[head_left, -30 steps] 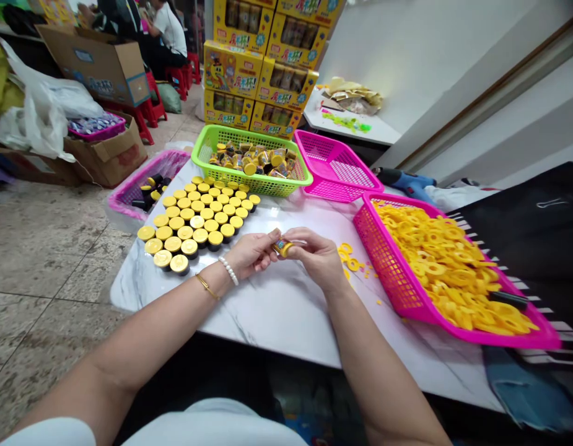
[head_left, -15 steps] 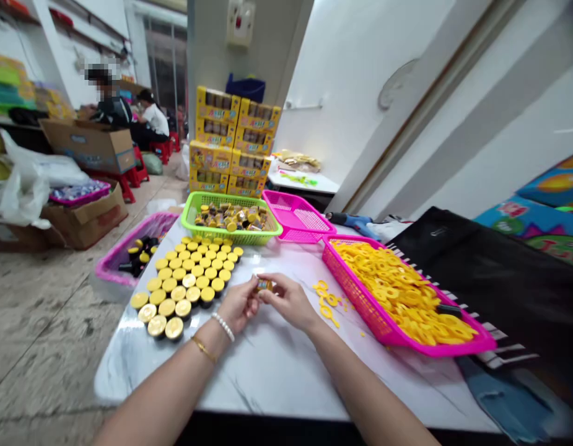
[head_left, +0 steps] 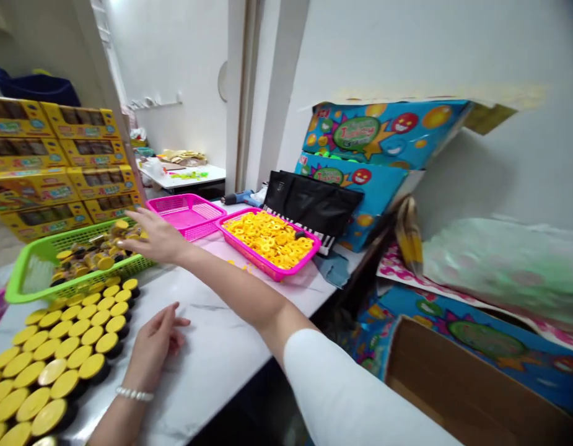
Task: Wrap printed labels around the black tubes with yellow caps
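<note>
My right hand (head_left: 156,238) reaches over the right end of the green basket (head_left: 33,272), its fingers apart and nothing visible in them. Inside that basket lies a heap of small jars (head_left: 84,263) with yellow lids; the fingertips are close to them, and contact cannot be made out. My left hand (head_left: 156,337) is low over the white tabletop (head_left: 216,337), its fingers loosely apart, with nothing seen in them. Left of it, black jars with yellow lids (head_left: 79,356) stand upright in close rows.
A pink basket (head_left: 279,272) of yellow plastic ring pieces (head_left: 267,238) sits farther right, near another pink basket (head_left: 186,217). Stacked yellow boxes (head_left: 100,179) rise at the left. A black bag (head_left: 314,198) and an open carton (head_left: 463,378) are on the right.
The view has swung right. My hands have parted: the right has moved out to the green basket, the left stays nearer me. The small jar between them no longer shows there.
</note>
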`<state>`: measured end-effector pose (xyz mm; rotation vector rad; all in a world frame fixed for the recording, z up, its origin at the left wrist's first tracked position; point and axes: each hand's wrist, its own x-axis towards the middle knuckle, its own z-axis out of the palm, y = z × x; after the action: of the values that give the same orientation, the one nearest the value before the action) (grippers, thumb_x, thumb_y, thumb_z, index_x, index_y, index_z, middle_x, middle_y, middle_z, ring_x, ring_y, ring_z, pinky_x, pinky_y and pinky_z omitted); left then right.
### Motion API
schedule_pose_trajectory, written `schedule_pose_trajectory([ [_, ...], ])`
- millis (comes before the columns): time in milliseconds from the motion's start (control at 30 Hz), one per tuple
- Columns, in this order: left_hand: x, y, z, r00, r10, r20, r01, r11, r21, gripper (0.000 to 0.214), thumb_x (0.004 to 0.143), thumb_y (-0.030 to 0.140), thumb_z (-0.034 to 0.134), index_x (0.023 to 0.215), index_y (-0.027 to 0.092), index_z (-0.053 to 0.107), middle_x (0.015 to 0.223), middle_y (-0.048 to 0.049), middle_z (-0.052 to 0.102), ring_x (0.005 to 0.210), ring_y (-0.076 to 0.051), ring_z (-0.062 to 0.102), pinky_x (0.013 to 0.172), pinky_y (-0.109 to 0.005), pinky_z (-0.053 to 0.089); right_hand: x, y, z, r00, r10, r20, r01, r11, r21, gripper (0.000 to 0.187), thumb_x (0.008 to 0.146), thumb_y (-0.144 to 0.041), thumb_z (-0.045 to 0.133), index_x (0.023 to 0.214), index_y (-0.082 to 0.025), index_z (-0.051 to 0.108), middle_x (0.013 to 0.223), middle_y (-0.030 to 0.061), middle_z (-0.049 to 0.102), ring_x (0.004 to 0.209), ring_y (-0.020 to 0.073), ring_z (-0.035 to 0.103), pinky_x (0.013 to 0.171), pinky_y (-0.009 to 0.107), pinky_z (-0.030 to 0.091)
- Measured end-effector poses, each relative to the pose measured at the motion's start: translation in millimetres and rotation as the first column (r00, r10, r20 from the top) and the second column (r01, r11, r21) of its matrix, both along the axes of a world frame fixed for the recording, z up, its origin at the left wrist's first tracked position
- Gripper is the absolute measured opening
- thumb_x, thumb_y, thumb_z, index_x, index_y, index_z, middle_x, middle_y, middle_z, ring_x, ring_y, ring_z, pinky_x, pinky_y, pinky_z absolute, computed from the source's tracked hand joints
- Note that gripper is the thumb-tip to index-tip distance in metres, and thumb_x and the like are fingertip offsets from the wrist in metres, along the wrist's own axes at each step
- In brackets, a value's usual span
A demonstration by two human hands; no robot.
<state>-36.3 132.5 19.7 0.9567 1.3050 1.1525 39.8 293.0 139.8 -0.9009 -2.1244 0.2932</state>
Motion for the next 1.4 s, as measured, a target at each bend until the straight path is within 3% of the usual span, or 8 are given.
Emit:
schedule_pose_trajectory([
  [133, 21, -10, 4.8, 0.962, -0.052, -0.27, 0.096, 0.984, 0.153, 0.029, 0.078, 0.036, 0.072, 0.096, 0.014, 0.075, 0.063, -0.0041, 0.071, 0.042, -0.013, 0.053, 0.046, -0.024, 0.041, 51, -37, -49.1, 0.992, -0.122, 0.022, 0.124, 0.979, -0.16, 0.04, 0.072, -0.023, 0.086, 0.11, -0.021, 0.073, 0.114, 0.0065, 0.077, 0.108, 0.0249, 0.071, 0.099, 0.037, 0.055],
  [233, 25, -17, 18.1, 0.944, 0.039, -0.328, 0.075, 0.942, 0.327, 0.019, 0.082, 0.031, 0.069, 0.094, 0.019, 0.078, 0.07, -0.0052, 0.074, 0.05, -0.014, 0.06, 0.056, -0.026, 0.047, 81, -21, -80.6, 0.984, -0.18, -0.006, 0.174, 0.96, -0.221, 0.025, 0.079, -0.019, 0.077, 0.104, -0.018, 0.073, 0.096, 0.0083, 0.079, 0.08, 0.0217, 0.074, 0.078, 0.036, 0.06],
  [433, -34, -50, 74.6, 0.9, 0.311, -0.304, -0.14, 0.869, 0.475, 0.02, 0.089, 0.036, 0.065, 0.094, 0.021, 0.078, 0.081, -0.0077, 0.076, 0.061, -0.017, 0.064, 0.055, -0.026, 0.049, 83, 10, -81.4, 0.966, -0.251, 0.058, 0.257, 0.946, -0.196, 0.027, 0.088, -0.016, 0.061, 0.113, -0.012, 0.068, 0.074, 0.004, 0.073, 0.062, 0.0161, 0.069, 0.064, 0.028, 0.056],
  [600, -102, -13, 96.7, 0.518, 0.404, -0.754, 0.311, 0.732, 0.606, 0.025, 0.095, 0.032, 0.056, 0.09, 0.02, 0.077, 0.082, -0.0082, 0.073, 0.077, -0.02, 0.067, 0.076, -0.032, 0.053, 41, 9, -67.5, 0.965, -0.13, 0.227, 0.16, 0.98, -0.119, 0.013, 0.088, -0.022, 0.064, 0.091, -0.018, 0.076, 0.097, 0.0093, 0.076, 0.096, 0.0211, 0.07, 0.093, 0.032, 0.052],
  [733, -122, 63, 88.7, 0.157, 0.293, -0.943, 0.458, 0.824, 0.332, 0.027, 0.092, 0.026, 0.061, 0.115, 0.019, 0.075, 0.119, -0.0136, 0.07, 0.107, -0.024, 0.065, 0.096, -0.036, 0.051, -7, 30, -50.9, 0.931, -0.04, 0.363, 0.101, 0.984, -0.15, 0.022, 0.087, -0.025, 0.067, 0.104, -0.018, 0.078, 0.115, 0.0152, 0.074, 0.113, 0.0296, 0.066, 0.101, 0.039, 0.048],
  [967, -142, 147, 78.3, 0.125, 0.244, -0.962, 0.331, 0.903, 0.272, 0.031, 0.093, 0.037, 0.056, 0.102, 0.021, 0.081, 0.109, -0.0113, 0.071, 0.103, -0.023, 0.064, 0.095, -0.033, 0.049, -44, 70, -28.4, 0.826, 0.252, 0.504, -0.089, 0.942, -0.325, 0.028, 0.089, -0.024, 0.068, 0.115, -0.028, 0.077, 0.107, -0.0019, 0.08, 0.097, 0.0176, 0.072, 0.086, 0.023, 0.052],
  [1267, -167, 169, 81.0, 0.148, 0.162, -0.976, 0.219, 0.957, 0.192, 0.055, 0.098, 0.041, 0.042, 0.116, -0.002, 0.072, 0.117, -0.0127, 0.07, 0.127, -0.037, 0.056, 0.106, -0.047, 0.044, -101, 94, -20.1, 0.839, 0.192, 0.509, -0.004, 0.938, -0.347, 0.018, 0.08, -0.032, 0.081, 0.074, -0.016, 0.074, 0.075, 0.0005, 0.077, 0.069, 0.0149, 0.067, 0.063, 0.021, 0.048],
  [1400, -169, 160, 85.3, 0.189, 0.226, -0.956, 0.133, 0.958, 0.253, 0.063, 0.098, 0.048, 0.04, 0.128, -0.002, 0.065, 0.129, -0.0114, 0.062, 0.136, -0.038, 0.047, 0.111, -0.052, 0.039, -96, 80, -7.9, 0.837, 0.228, 0.497, -0.066, 0.944, -0.323, 0.015, 0.076, -0.031, 0.083, 0.075, -0.018, 0.076, 0.074, -0.0001, 0.076, 0.073, 0.0175, 0.069, 0.067, 0.023, 0.049],
])
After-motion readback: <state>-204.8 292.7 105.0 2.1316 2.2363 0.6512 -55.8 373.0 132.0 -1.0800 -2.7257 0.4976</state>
